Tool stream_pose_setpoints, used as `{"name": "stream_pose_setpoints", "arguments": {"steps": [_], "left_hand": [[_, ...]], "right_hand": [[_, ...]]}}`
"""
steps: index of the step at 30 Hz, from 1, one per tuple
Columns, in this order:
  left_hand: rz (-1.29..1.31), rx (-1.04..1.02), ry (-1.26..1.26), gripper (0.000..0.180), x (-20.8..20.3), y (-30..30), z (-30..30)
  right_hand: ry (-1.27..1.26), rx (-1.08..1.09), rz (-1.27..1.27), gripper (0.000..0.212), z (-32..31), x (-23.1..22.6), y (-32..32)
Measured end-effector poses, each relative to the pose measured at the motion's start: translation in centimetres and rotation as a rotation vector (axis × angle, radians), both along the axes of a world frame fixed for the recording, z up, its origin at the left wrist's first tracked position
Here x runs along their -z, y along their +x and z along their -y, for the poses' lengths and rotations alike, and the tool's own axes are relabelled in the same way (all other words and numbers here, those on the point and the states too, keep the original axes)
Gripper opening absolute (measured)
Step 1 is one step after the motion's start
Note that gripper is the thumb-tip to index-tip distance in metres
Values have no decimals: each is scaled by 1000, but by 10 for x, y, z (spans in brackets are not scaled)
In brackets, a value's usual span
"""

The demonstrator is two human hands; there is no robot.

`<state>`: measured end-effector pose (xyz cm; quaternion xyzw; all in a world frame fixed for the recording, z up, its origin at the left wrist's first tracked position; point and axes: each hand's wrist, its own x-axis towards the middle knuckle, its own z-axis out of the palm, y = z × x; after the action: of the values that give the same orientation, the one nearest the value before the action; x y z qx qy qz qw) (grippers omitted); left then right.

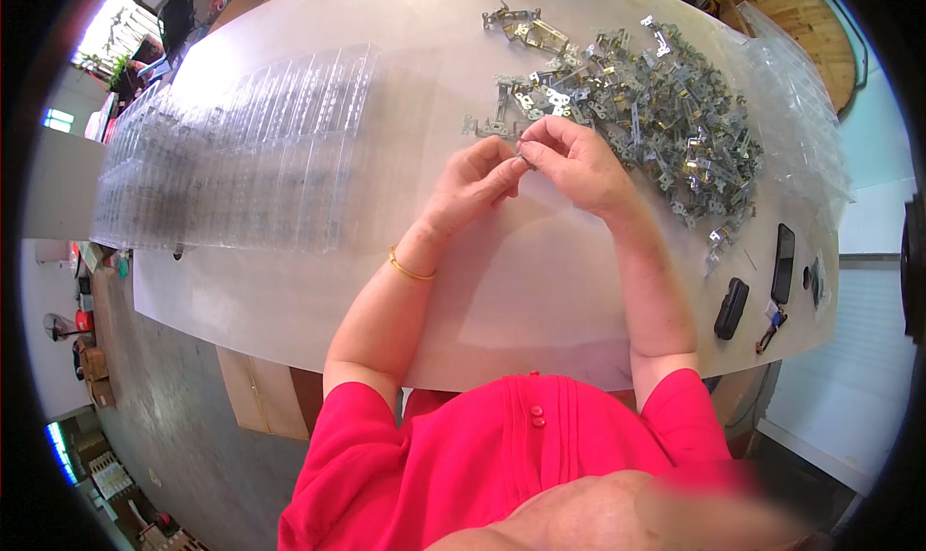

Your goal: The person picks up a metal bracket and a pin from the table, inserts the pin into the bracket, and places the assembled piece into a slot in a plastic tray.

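Over the middle of the table, my left hand (pixel 480 179) and my right hand (pixel 579 165) meet fingertip to fingertip. Both are closed in a pinch around a small metal part (pixel 526 155), mostly covered by the fingers, so its full shape does not show. Just beyond the hands spreads a large heap of small metal brackets (pixel 637 117), silver with some brass-coloured pieces. A few brackets (pixel 497 117) lie at the heap's left edge, close to my left fingers.
Stacked clear plastic trays (pixel 241 155) cover the left of the white table (pixel 415 300). Clear plastic packaging (pixel 791 97) lies at the far right. Nearer on the right are a black case (pixel 731 308), a phone (pixel 783 261) and keys (pixel 772 327). A round wooden top (pixel 791 20) stands beyond.
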<state>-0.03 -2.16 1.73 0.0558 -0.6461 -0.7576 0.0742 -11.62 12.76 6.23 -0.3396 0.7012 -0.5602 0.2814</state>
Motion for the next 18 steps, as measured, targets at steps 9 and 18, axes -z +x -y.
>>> {"name": "stream_pose_setpoints", "arguments": {"steps": [9,18], "left_hand": [[-36,-134,-23,19,10,-4,-4],[-188,-298,-425,21,12,-5,-8]], "right_hand": [[-122,175,-107,12,4,-10,7],[-98,188,-93,11,5,0,7]]}}
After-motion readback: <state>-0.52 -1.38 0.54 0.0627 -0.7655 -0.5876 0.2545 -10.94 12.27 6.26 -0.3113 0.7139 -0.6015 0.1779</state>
